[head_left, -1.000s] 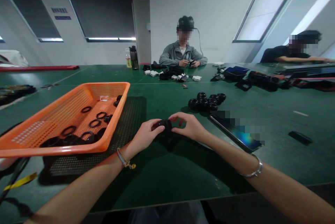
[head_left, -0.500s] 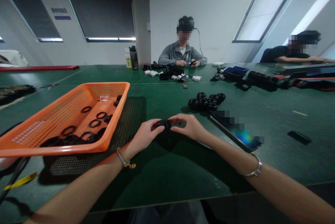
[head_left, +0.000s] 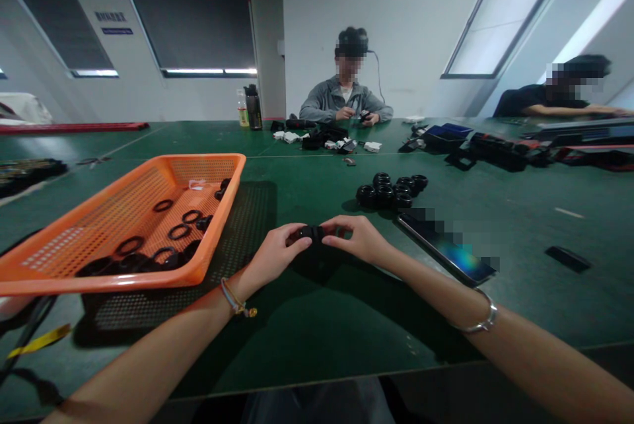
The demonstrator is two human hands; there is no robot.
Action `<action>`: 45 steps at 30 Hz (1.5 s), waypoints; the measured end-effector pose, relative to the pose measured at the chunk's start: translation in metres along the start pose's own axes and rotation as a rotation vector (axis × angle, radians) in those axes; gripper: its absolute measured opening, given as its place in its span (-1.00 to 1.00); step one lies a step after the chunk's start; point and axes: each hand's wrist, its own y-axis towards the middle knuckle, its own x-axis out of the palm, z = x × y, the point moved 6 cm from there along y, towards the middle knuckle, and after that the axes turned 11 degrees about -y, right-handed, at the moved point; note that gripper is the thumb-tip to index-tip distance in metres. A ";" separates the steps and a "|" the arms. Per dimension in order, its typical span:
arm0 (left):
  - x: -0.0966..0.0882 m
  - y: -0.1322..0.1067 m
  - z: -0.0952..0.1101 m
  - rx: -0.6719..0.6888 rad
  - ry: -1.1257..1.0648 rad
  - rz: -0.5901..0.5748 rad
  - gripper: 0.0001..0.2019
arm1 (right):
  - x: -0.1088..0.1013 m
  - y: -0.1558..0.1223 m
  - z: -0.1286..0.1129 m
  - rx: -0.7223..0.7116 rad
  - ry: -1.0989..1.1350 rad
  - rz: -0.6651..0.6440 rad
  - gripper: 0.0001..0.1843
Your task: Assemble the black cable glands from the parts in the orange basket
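Between my two hands is a small black cylindrical part, held just above the green table. My left hand pinches its left end between thumb and fingers. At the other end, the thumb and fingertips of my right hand close on the part's right side, with a gap in the curl of the fingers. Fine detail on the part is too dark to make out. Beyond my right hand stands a cluster of several glossy black round parts.
An orange basket on the left holds black rings and other black pieces. A phone lies right of my right hand, near a black flat piece. Two people sit across the green table, behind scattered dark parts and bottles.
Both hands stay at nearly the same place on the black part. My right fingertips have shifted slightly against its right side.
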 end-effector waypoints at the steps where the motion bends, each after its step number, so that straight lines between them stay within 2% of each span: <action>1: 0.000 0.000 0.000 0.003 -0.001 -0.003 -0.62 | 0.000 0.000 0.000 -0.003 -0.004 -0.002 -0.80; 5: 0.000 0.000 0.001 0.006 -0.015 -0.002 -0.62 | -0.001 0.001 -0.002 -0.010 -0.021 -0.007 -0.80; 12: 0.001 0.000 0.002 -0.007 -0.006 -0.001 -0.64 | -0.010 -0.001 -0.003 -0.058 -0.036 0.100 -0.68; 17: 0.001 0.000 -0.001 -0.007 -0.026 -0.009 -0.66 | -0.006 -0.002 -0.007 -0.116 -0.054 0.050 -0.68; 45: 0.002 -0.003 0.006 -0.011 0.023 -0.016 -0.63 | 0.000 -0.001 -0.005 -0.035 -0.035 0.012 -0.81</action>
